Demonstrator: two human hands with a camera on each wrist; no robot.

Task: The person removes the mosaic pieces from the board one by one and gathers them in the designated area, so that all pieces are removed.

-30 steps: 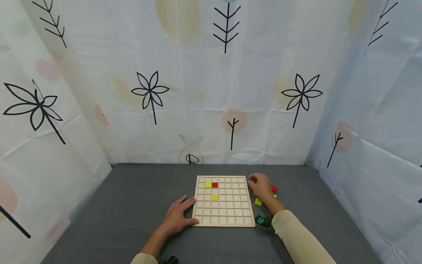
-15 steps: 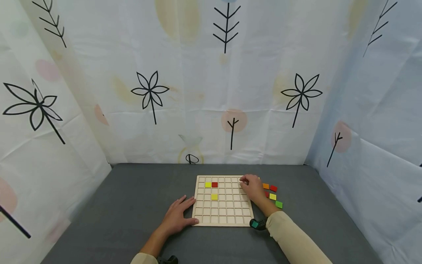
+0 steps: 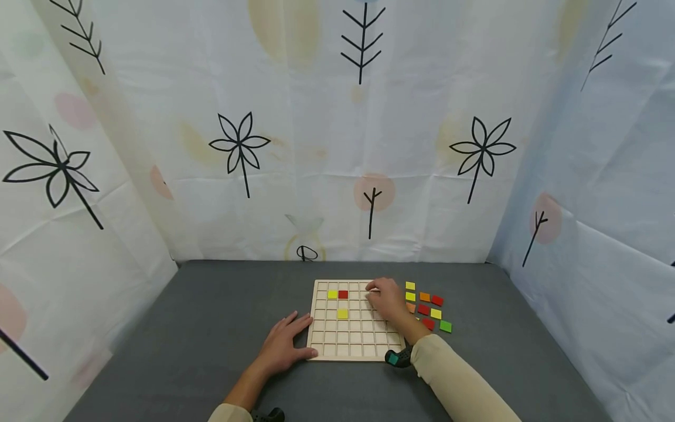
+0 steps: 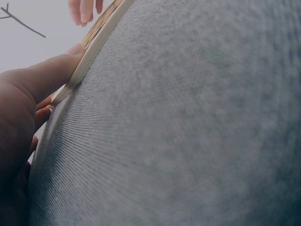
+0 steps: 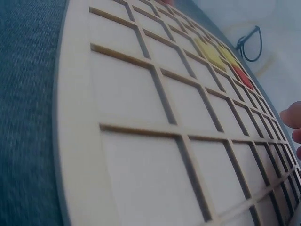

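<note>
A pale wooden grid board (image 3: 354, 355) lies on the grey table. Inside its cells sit a yellow tile (image 3: 333, 295), a red tile (image 3: 343, 295) beside it, and another yellow tile (image 3: 343, 314) lower down. My left hand (image 3: 282, 346) rests at the board's left edge, fingers spread and thumb on the near corner; the left wrist view shows the thumb (image 4: 59, 70) against the rim. Over the upper right cells is my right hand (image 3: 389, 300), fingertips bent together. Whether a tile is between them is hidden; none shows near the fingers (image 5: 292, 117) in the right wrist view.
Several loose tiles lie right of the board, among them a green tile (image 3: 445, 326), an orange tile (image 3: 425, 297) and a yellow tile (image 3: 410, 286). The right forearm partly covers them. A patterned white cloth (image 3: 316, 223) hangs behind the table (image 3: 221, 310).
My right hand has moved left, from beside the loose tiles to above the board's upper right cells, uncovering more of those tiles. The left hand and the board have stayed in place.
</note>
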